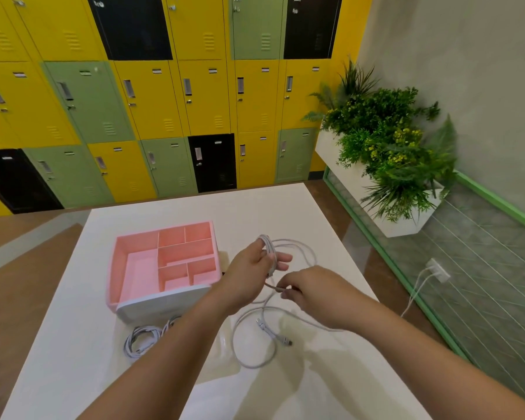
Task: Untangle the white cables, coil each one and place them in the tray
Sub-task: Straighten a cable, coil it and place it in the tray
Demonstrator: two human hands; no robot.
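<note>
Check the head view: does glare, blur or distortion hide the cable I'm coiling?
Head view: wide-angle curves the lockers and table edges; sheen and arm shadows fall around the white cable, low contrast on white; left hand and right hand holding it look sharp.

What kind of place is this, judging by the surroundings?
Probably a locker area in an office, school or gym: a wall of yellow, green and black lockers, a white planter of greenery, and a plain white table.

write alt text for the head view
The left hand holds loops of white cable while the right hand pinches its loose length over a white table. A pink divided tray sits at left, a coiled cable in front of it.
</note>
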